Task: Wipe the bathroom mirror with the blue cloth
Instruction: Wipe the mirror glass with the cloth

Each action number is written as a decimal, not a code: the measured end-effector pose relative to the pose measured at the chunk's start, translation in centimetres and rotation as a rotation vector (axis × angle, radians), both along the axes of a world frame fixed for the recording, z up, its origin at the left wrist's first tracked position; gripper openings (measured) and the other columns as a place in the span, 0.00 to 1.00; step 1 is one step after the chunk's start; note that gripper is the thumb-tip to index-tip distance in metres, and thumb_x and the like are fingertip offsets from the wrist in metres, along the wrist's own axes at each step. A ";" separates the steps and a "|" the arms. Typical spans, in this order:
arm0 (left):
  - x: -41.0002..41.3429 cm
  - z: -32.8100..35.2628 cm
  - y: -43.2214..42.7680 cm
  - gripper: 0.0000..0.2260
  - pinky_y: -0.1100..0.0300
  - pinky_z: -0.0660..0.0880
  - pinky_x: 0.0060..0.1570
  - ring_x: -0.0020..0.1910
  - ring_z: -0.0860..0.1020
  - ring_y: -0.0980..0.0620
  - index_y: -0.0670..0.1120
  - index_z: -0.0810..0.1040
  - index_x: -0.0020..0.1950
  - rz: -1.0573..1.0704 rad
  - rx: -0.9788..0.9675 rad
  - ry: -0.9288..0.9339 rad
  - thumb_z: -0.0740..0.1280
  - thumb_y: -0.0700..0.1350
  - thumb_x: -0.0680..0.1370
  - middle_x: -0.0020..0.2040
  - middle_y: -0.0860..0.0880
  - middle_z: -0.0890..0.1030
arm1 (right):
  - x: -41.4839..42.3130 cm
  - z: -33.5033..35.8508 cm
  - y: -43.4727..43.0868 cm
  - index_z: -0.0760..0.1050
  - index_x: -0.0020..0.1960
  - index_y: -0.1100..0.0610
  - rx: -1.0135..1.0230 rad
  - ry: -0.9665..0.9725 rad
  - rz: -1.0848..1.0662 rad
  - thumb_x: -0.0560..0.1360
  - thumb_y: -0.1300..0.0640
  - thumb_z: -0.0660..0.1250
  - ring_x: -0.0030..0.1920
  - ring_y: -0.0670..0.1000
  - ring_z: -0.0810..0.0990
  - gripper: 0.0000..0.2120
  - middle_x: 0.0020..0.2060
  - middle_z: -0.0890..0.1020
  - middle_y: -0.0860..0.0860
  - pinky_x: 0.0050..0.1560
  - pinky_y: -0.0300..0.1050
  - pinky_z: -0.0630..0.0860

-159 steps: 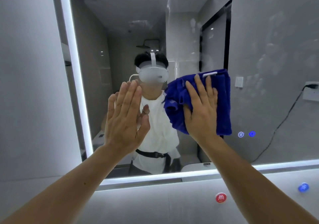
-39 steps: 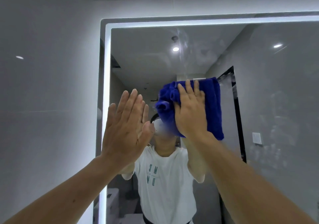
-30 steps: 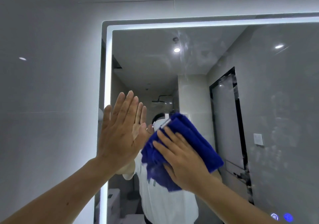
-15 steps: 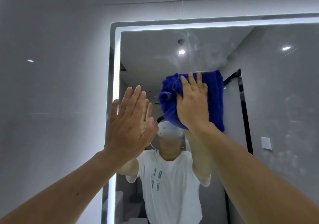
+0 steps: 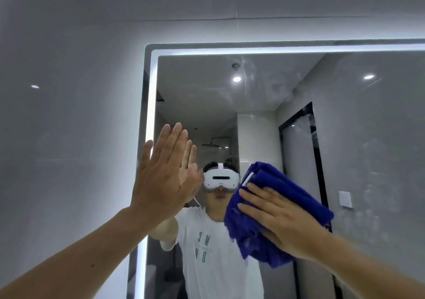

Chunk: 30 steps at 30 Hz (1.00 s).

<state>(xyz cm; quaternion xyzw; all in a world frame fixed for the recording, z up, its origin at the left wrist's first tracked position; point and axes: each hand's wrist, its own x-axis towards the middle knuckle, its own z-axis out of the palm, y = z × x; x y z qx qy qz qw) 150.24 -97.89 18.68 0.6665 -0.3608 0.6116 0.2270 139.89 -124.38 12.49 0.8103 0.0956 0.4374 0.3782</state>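
The right hand [image 5: 282,222] lies flat with fingers spread on the folded blue cloth [image 5: 294,197], pressing it to the mirror [image 5: 356,137] low in the glass; the left hand [image 5: 165,176], fingers straight, seems to rest against the mirror near its lit left edge, holding nothing

Blue cloth [image 5: 289,197] flat vs. mirror [image 5: 345,137]

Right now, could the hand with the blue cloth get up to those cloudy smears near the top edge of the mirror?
Probably yes. The right hand presses the blue cloth flat on the mirror, and only bare glass lies between it and the smears. The left hand rests off to the side, out of that path.
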 end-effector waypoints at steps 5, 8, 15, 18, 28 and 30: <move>-0.2 0.8 -0.4 0.31 0.49 0.43 0.77 0.79 0.46 0.53 0.47 0.57 0.79 -0.006 0.010 0.004 0.47 0.59 0.79 0.80 0.51 0.52 | -0.7 8.6 -2.0 0.53 0.77 0.51 0.472 -0.231 0.142 0.81 0.55 0.57 0.77 0.48 0.45 0.26 0.77 0.57 0.50 0.75 0.46 0.40; -0.3 1.0 -1.1 0.29 0.55 0.38 0.76 0.79 0.46 0.54 0.46 0.58 0.79 -0.018 -0.006 -0.026 0.51 0.56 0.80 0.80 0.51 0.52 | 2.1 13.7 1.0 0.55 0.77 0.53 0.701 -0.392 0.249 0.83 0.53 0.53 0.78 0.52 0.44 0.23 0.77 0.55 0.51 0.74 0.48 0.40; -0.3 2.5 -2.6 0.29 0.54 0.41 0.77 0.79 0.44 0.56 0.46 0.55 0.80 -0.053 -0.044 -0.025 0.50 0.55 0.80 0.80 0.51 0.52 | 6.0 13.0 7.5 0.53 0.78 0.54 0.526 -0.361 0.251 0.82 0.52 0.52 0.77 0.53 0.43 0.25 0.78 0.52 0.52 0.72 0.49 0.35; -0.9 2.8 -3.0 0.29 0.50 0.44 0.77 0.79 0.42 0.56 0.47 0.52 0.80 -0.053 -0.032 0.005 0.47 0.56 0.80 0.81 0.52 0.49 | 5.2 6.8 7.5 0.56 0.77 0.52 0.367 -0.186 0.215 0.81 0.49 0.48 0.77 0.51 0.46 0.24 0.77 0.57 0.51 0.74 0.50 0.38; -4.7 5.1 -2.9 0.30 0.59 0.32 0.74 0.78 0.38 0.57 0.49 0.50 0.80 0.086 -0.021 0.035 0.46 0.57 0.79 0.80 0.54 0.45 | 1.0 12.8 -1.2 0.54 0.78 0.52 0.397 -0.206 0.188 0.83 0.52 0.50 0.77 0.50 0.43 0.23 0.78 0.54 0.50 0.74 0.45 0.37; -5.1 5.5 -3.2 0.31 0.60 0.31 0.73 0.77 0.38 0.58 0.50 0.49 0.80 0.103 -0.028 0.052 0.45 0.58 0.78 0.80 0.55 0.44 | 1.6 17.4 -0.7 0.58 0.76 0.55 0.483 -0.308 0.237 0.83 0.54 0.53 0.77 0.55 0.49 0.22 0.76 0.59 0.53 0.74 0.49 0.44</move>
